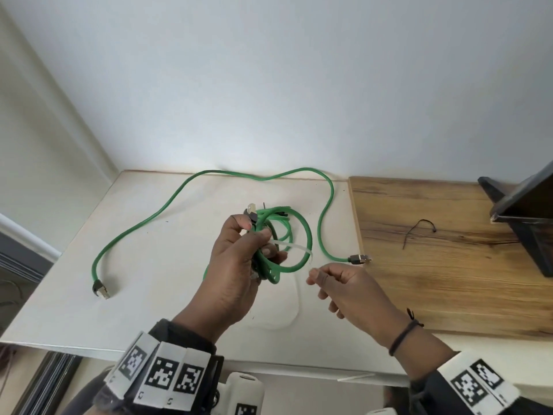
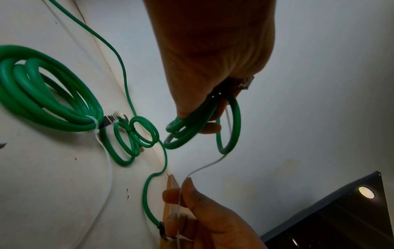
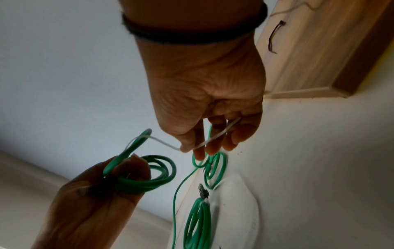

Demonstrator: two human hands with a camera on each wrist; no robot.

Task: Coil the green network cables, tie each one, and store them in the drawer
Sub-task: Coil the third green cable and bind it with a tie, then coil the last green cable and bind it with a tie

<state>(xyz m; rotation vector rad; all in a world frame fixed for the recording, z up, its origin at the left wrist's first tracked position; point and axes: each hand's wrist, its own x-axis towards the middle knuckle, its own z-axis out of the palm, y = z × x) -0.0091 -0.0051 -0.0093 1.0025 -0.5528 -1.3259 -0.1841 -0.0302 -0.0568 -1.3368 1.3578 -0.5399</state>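
My left hand (image 1: pixel 257 238) grips a coiled green network cable (image 2: pixel 192 128) held above the white table (image 1: pixel 155 310), with one plug (image 2: pixel 245 83) poking out by the fingers. A white tie (image 2: pixel 204 166) runs from this coil (image 3: pixel 147 178) to my right hand (image 1: pixel 314 277), which pinches the tie's (image 3: pixel 215 137) free end between thumb and fingers. On the table lie a larger coil (image 2: pixel 42 94) bound with a white tie and a small coil (image 2: pixel 136 134) bound with a black tie. A loose green cable (image 1: pixel 167 202) curves across the table, with a plug at each end.
A wooden board (image 1: pixel 449 265) adjoins the table on the right, with a loose black tie (image 1: pixel 419 232) on it. A dark flat-panel object (image 1: pixel 526 211) stands at the far right. White walls close the back and left.
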